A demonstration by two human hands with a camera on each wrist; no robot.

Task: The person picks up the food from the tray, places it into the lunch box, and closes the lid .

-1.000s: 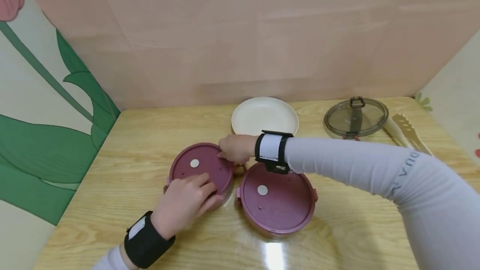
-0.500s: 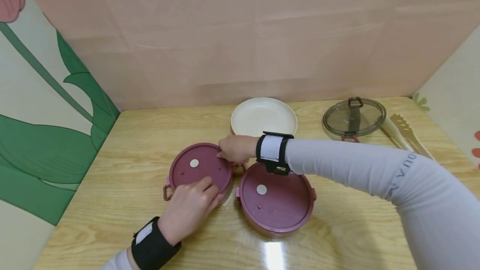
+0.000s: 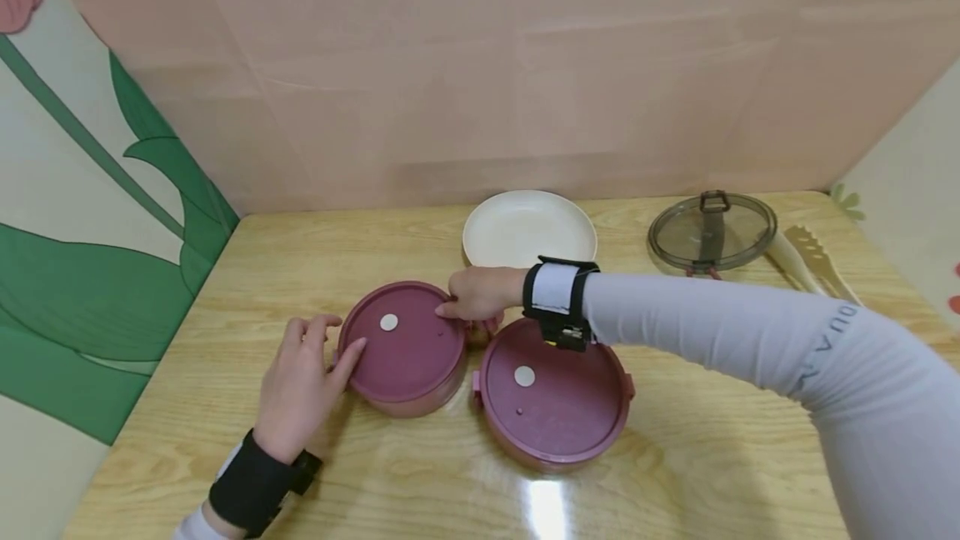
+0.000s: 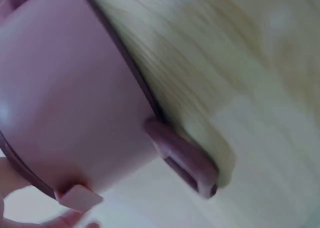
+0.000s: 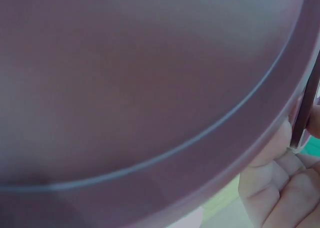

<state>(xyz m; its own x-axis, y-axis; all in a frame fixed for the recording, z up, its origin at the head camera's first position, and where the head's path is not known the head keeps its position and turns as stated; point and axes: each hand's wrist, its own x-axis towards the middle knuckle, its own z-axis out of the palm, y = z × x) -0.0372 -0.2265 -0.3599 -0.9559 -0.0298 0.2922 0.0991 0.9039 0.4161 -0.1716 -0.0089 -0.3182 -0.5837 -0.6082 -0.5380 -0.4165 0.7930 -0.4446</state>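
In the head view a round pink pot with a maroon lid sits left of centre. My left hand is at its left edge, thumb on the lid's rim and fingers bent beside it. A side clip sticks out near those fingertips in the left wrist view, and a loop handle shows below on the wall. From the far right my right hand grips the same pot's edge, thumb on the lid and fingers curled beneath the rim. A second lidded pot stands close by, under my right wrist.
Behind the pots lies a white plate. Farther right are a clear glass lid with a brown handle and some beige utensils. A pink-covered wall rises behind the wooden table.
My left hand has moved leftward from the pot's front edge to its left side, uncovering the front of the lid. My right hand has stayed at the right edge, shifting slightly right.
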